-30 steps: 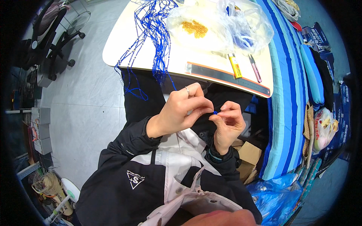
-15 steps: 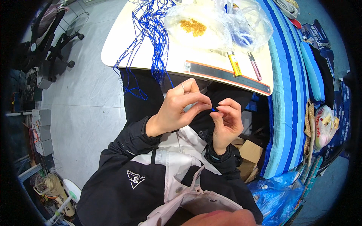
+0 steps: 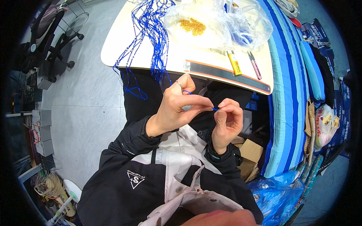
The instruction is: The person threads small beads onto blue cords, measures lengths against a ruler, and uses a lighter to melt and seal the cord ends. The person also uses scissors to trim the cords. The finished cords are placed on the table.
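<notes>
Above my lap, my left hand [image 3: 175, 107] is closed in a pinch, thumb against forefinger, on a thin blue cord [image 3: 215, 109]. The cord also shows behind the curled fingers of that hand. Facing it, my right hand [image 3: 228, 122] pinches the same cord a short way off, so only a tiny stretch shows between the fingertips. Whether a bead sits on that stretch is too small to tell. A tangled bundle of blue cords [image 3: 160, 37] with small beads lies on the table beyond my left hand, some strands hanging over the front edge.
On the white table [image 3: 117, 45] lie small golden beads [image 3: 192, 26] on clear plastic, and a clear bag [image 3: 250, 28] with blue contents. A black ruler [image 3: 226, 76], a yellow lighter [image 3: 234, 63] and pink-handled snips [image 3: 254, 65] lie near its edge. Blue-striped cloth [image 3: 286, 94] borders the right.
My right thumb has straightened upward, and the fingers have shifted slightly on the cord. More of the blue cord now shows at the fingertips and behind my left hand's curled fingers.
</notes>
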A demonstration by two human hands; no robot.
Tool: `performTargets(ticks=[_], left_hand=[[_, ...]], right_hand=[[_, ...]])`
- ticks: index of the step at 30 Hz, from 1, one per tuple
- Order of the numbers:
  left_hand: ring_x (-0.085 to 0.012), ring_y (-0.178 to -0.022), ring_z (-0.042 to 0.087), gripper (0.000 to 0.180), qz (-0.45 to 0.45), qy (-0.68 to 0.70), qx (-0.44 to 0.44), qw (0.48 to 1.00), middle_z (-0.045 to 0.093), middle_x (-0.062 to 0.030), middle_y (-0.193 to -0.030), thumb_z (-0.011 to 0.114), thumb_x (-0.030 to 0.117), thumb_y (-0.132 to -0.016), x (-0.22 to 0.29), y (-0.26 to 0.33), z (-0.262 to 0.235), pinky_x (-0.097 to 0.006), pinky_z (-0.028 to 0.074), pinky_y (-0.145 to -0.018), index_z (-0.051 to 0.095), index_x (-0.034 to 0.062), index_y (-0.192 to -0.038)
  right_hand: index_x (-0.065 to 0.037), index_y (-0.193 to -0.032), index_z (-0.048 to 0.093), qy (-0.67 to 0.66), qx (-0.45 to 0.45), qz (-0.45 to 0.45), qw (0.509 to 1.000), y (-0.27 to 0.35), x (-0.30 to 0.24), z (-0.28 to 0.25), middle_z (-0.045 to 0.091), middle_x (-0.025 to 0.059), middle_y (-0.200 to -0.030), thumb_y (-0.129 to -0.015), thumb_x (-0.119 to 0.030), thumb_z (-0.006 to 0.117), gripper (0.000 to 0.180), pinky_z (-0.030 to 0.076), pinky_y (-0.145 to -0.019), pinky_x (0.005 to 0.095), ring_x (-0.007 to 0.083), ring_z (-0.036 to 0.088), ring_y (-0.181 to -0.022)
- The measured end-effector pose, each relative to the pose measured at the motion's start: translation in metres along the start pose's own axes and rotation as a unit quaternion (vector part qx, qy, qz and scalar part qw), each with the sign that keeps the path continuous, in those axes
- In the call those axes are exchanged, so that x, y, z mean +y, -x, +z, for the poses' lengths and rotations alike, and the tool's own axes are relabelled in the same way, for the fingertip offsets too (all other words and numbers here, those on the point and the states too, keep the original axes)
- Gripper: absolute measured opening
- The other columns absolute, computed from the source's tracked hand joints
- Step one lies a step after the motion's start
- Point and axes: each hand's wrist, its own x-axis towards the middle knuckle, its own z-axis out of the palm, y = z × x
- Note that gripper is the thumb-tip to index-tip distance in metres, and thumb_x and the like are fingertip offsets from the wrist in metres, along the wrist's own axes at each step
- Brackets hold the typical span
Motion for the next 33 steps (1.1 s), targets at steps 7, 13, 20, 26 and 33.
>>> performTargets(ticks=[7,13,20,26,33], left_hand=[[-0.0156,-0.067,0.036,0.018,-0.019,0.008,0.008,1.000,0.035,-0.0009,-0.070,0.081,0.009,-0.065,0.002,0.000,0.003,-0.028,0.027,-0.056,0.074,0.0084,-0.082],[-0.0171,-0.063,0.046,0.012,-0.009,0.012,-0.003,1.000,0.042,-0.0061,-0.071,0.078,0.007,-0.070,0.002,-0.001,0.002,-0.029,0.036,-0.052,0.072,0.0055,-0.080],[-0.0171,-0.065,0.047,0.017,-0.016,0.004,-0.030,0.999,0.046,-0.0050,-0.073,0.076,0.003,-0.071,0.000,-0.007,-0.002,-0.028,0.037,-0.056,0.071,0.0043,-0.087],[-0.0180,-0.071,0.055,0.022,0.001,-0.093,-0.006,0.996,0.056,-0.0064,-0.081,0.073,-0.003,-0.071,-0.026,-0.017,-0.025,-0.027,0.043,-0.061,0.071,0.0053,-0.091],[-0.0205,-0.074,0.056,0.019,-0.001,-0.273,0.019,0.962,0.060,-0.0024,-0.081,0.070,-0.001,-0.074,-0.050,-0.022,-0.034,-0.034,0.037,-0.076,0.067,0.0083,-0.090]], right_hand=[[0.000,-0.110,0.061,0.127,-0.032,-0.052,0.990,-0.005,0.002,0.002,0.060,0.0117,-0.108,-0.071,-0.002,0.081,0.044,0.047,-0.065,0.0207,0.0086,0.054,-0.072],[0.001,-0.093,0.069,0.238,-0.023,-0.115,0.964,-0.005,-0.001,0.003,0.068,0.0152,-0.093,-0.075,0.006,0.075,0.020,0.051,-0.067,0.0236,0.0163,0.063,-0.078],[0.000,-0.087,0.066,0.279,0.019,-0.116,0.953,-0.011,0.004,-0.010,0.068,0.0141,-0.087,-0.076,0.008,0.071,0.015,0.053,-0.068,0.0283,0.0214,0.066,-0.078],[0.000,-0.092,0.063,0.209,0.114,0.003,0.971,-0.037,0.011,-0.047,0.063,0.0082,-0.102,-0.088,0.003,0.063,0.006,0.044,-0.064,0.0186,0.0073,0.054,-0.075],[0.000,-0.091,0.065,0.424,0.084,-0.003,0.902,-0.058,0.026,-0.057,0.060,0.0067,-0.103,-0.086,0.000,0.067,0.006,0.038,-0.056,0.0184,0.0058,0.048,-0.069]])
